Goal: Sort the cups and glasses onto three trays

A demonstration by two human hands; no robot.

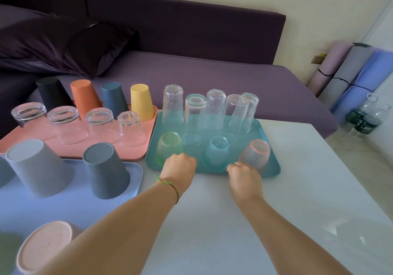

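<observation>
A teal tray [264, 131] lies on the white table [308, 200]. It holds several tall clear glasses [172, 104] upside down at the back. In front stand a green glass [169, 147], a blue glass [217, 153] and a pink glass [256, 153]. My left hand [179, 169] and my right hand [244, 179] are both closed on this tray's near rim. A pink tray [131, 158] to the left carries several coloured plastic cups [84, 98] and short clear glasses [100, 124]. Nearest on the left, a blue tray [63, 210] bears grey cups [106, 168] and a pale pink cup [45, 247].
A purple sofa [212, 79] with a dark cushion [70, 43] runs along the table's far side. Rolled mats [350, 73] lean against the wall at right, with water bottles [363, 119] on the floor beside them. Bare table surface lies right of the teal tray.
</observation>
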